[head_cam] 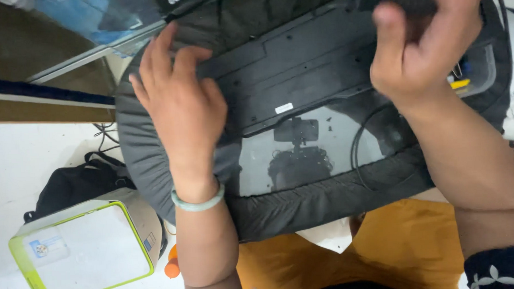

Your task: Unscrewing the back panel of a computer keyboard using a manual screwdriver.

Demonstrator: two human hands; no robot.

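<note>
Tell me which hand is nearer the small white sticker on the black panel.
Left. The left hand lies flat on the black panel, just left of the white sticker. The right hand is up at the panel's far right end.

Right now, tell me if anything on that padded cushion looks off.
A loose black cable curls across the glossy panel, plugged into nothing visible. The black base lies askew across the padded cushion. The left hand presses on it; the right hand grips its far edge. No cracks or spills show.
</note>
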